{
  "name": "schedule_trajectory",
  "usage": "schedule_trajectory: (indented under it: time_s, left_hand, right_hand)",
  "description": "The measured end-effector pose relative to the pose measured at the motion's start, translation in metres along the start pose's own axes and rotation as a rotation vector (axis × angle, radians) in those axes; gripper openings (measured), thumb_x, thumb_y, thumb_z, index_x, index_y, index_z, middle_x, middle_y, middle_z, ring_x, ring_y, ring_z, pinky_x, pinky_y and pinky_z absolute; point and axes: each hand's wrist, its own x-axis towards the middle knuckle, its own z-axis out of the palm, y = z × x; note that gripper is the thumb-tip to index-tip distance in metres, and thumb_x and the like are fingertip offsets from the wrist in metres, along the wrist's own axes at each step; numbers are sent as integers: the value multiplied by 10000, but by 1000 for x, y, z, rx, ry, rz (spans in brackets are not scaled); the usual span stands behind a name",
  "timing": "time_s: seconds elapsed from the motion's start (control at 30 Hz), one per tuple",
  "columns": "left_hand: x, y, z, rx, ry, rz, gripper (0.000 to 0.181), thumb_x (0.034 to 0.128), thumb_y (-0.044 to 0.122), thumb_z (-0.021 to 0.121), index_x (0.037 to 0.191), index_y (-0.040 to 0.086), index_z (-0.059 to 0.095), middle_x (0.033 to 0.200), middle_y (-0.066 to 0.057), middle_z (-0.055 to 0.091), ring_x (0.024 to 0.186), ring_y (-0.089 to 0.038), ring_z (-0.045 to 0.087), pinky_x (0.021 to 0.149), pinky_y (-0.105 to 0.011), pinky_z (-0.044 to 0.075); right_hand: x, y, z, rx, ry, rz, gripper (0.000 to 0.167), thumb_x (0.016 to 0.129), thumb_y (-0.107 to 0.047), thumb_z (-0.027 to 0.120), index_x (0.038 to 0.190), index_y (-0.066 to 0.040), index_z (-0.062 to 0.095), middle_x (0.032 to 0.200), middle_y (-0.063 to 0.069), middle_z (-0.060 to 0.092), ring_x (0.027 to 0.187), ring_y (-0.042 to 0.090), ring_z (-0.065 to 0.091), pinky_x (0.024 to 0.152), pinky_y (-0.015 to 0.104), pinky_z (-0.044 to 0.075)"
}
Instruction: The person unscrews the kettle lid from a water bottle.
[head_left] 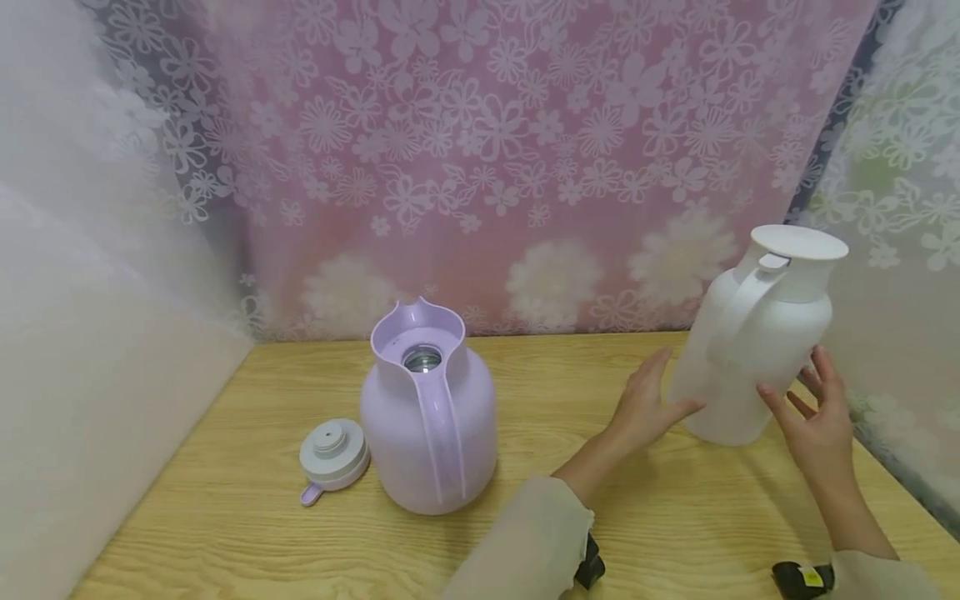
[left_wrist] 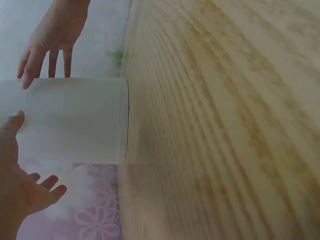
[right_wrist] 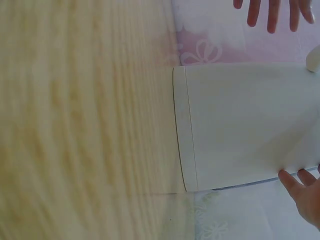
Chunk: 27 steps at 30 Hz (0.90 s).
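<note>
A white thermos jug [head_left: 750, 358] with a handle and a flat round top stands upright at the table's right. My left hand [head_left: 641, 404] is at its left side, thumb against the body and the other fingers spread away from it. On the opposite side my right hand [head_left: 821, 433] touches the body with spread fingertips. The left wrist view shows the jug's lower body [left_wrist: 75, 120] between both hands. To the left, a lilac thermos jug [head_left: 431, 433] stands with its mouth uncovered, showing a shiny inner neck. Beside it lies a grey and lilac stopper [head_left: 333, 454] with a small tab.
Everything stands on a wood-grain table [head_left: 247, 533]. A pink curtain with white flowers [head_left: 495, 167] hangs along the back edge. Pale sheeting [head_left: 112, 292] closes the left side, and flowered translucent sheeting [head_left: 911, 250] hangs at the right, close to the white jug.
</note>
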Motion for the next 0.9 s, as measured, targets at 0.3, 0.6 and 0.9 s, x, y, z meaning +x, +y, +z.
schedule_trajectory:
  time_s: [0.3,0.6,0.9]
  left_hand:
    - [24,-13,19,56,-37,28,787,819,424,666,1455,258,235,1448,74,285,1273,-152,317,982,-365,329]
    - [37,-22,32,-3,-96,3,854,808,421,679,1475,244,174,1478,55,224,1304,-166,265,1005,-361,299]
    - [43,-18,40,16,-121,-13,901,831,436,642,1485,250,50,1468,52,236,1287,-139,291,987,-326,326]
  right_hand:
    - [1,6,-1,-2,-4,5,786,884,-18,580,1478,-252,120,1492,13,141,1288,144,252,882,98,343]
    - [3,12,-3,15,-27,16,801,894,-29,569,1476,-281,80,1498,37,138,1313,172,224,1002,304,312]
    - [6,21,-2,95,-97,46,781,908,-34,549,1477,-280,74,1496,81,113,1306,192,197,884,95,335]
